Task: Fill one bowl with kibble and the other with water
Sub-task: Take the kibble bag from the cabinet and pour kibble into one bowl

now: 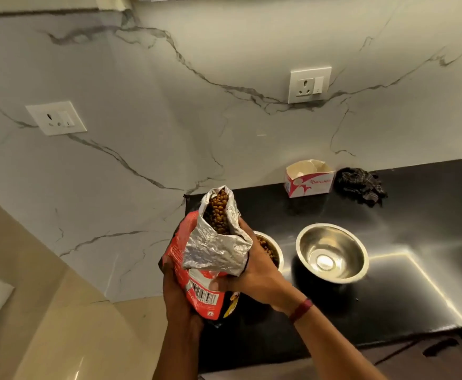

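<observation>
A red kibble bag [197, 281] with a silver foil lining is held upright over the left end of the black counter, its mouth open and brown kibble showing inside. My left hand [177, 300] grips the bag's lower left side. My right hand [254, 272] holds its right side under the folded foil top. Behind my right hand stands a steel bowl [275, 249] with kibble in it, mostly hidden. To its right a second steel bowl [332, 253] holds nothing visible.
The black counter [405, 270] meets a marble wall with two sockets [309, 85] [57, 117]. A white-and-red carton [309, 178] and a dark crumpled cloth [361, 185] lie at the back. The counter's left edge is beside the bag, above a beige floor.
</observation>
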